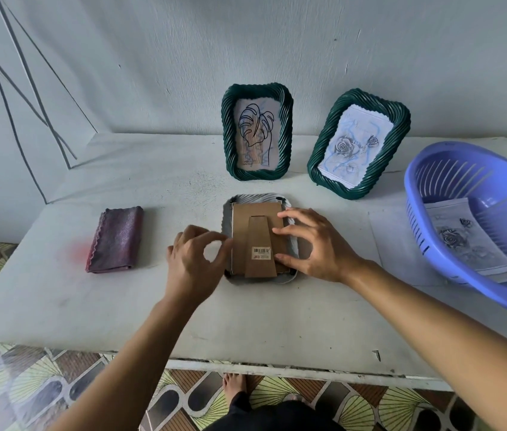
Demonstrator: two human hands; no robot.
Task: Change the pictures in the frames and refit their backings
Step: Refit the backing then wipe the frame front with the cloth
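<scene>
A grey ribbed frame (277,199) lies face down at the table's middle, with its brown cardboard backing (258,213) and folded stand (260,241) facing up. My left hand (193,262) is at the frame's left edge, thumb and forefinger curled into a ring and pinching there; motion blur hides exactly what they pinch. My right hand (314,244) rests on the backing's right side with spread fingers pressing down. Two dark green frames stand against the wall: one with a leaf drawing (256,132), one with a rose drawing (359,143).
A folded purple cloth (116,239) lies on the left of the table. A purple plastic basket (476,225) at the right edge holds rose prints (463,241). A white sheet (392,241) lies between the basket and the frame. The table's front edge is chipped.
</scene>
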